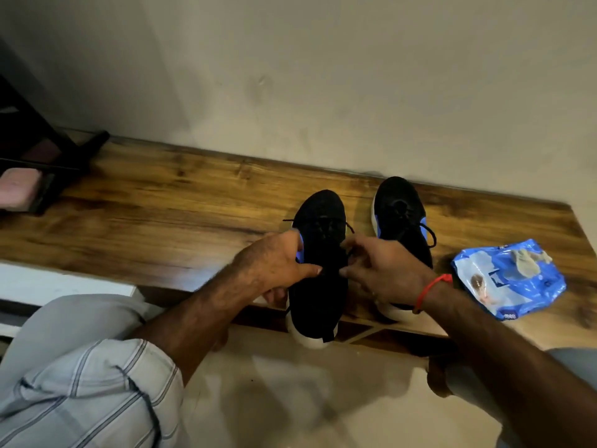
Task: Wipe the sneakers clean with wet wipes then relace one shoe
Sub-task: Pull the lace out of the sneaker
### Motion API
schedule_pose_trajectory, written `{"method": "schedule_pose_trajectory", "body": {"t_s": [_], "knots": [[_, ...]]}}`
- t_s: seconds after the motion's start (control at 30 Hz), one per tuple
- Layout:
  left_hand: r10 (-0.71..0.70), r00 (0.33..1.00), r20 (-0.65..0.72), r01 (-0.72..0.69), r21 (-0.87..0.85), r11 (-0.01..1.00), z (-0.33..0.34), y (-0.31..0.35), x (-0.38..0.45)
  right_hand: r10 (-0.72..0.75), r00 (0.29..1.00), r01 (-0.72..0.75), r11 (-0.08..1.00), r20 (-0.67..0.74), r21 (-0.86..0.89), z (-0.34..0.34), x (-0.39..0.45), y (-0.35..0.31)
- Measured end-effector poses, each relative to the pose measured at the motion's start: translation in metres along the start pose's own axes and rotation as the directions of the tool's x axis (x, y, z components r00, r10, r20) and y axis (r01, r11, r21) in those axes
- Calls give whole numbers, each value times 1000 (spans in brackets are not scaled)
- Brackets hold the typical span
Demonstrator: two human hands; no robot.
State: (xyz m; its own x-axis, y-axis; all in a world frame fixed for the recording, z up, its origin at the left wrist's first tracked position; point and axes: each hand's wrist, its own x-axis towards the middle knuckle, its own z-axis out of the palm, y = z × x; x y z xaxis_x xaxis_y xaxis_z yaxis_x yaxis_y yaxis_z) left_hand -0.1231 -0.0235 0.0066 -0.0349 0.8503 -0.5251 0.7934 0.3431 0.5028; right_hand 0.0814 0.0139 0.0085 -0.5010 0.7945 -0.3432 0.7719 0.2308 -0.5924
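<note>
Head view: both hands' fingers (350, 245) pinch the left sneaker (319, 263), laces blurred.

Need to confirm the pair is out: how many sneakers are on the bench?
2. The near sneaker overhangs the wooden bench edge between both hands; the far sneaker sits to its right, heel hidden by the right hand.

Low wooden bench (181, 202) with dark grain, set against a pale wall. On it: two black sneakers, near sneaker (318, 286) with heel overhanging the front edge, far sneaker (399, 215) just beside it toward the wall. Right of these, a crumpled blue wipes packet (510, 279). At the left end, a dark rack (61, 176).
</note>
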Motion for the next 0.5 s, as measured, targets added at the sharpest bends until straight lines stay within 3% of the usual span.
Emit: {"method": "schedule_pose_trajectory", "body": {"t_s": [0.13,0.2,0.3,0.43,0.5], "knots": [[274,952,-137,-266,75,961,-3,11,13,-119,981,105,990,-156,-94,-21,13,4],[351,924,-151,-335,118,935,-5,19,18,-119,974,109,992,-192,-61,-28,18,1],[312,934,-172,-310,40,950,-10,22,24,-92,981,92,996,-169,-3,-32,24,1],[199,964,-178,-225,-142,964,-18,16,29,59,968,41,921,-245,386,-34,29,0],[182,967,-180,-211,-156,965,-17,16,29,118,951,37,873,-285,487,-33,31,-2]]}}
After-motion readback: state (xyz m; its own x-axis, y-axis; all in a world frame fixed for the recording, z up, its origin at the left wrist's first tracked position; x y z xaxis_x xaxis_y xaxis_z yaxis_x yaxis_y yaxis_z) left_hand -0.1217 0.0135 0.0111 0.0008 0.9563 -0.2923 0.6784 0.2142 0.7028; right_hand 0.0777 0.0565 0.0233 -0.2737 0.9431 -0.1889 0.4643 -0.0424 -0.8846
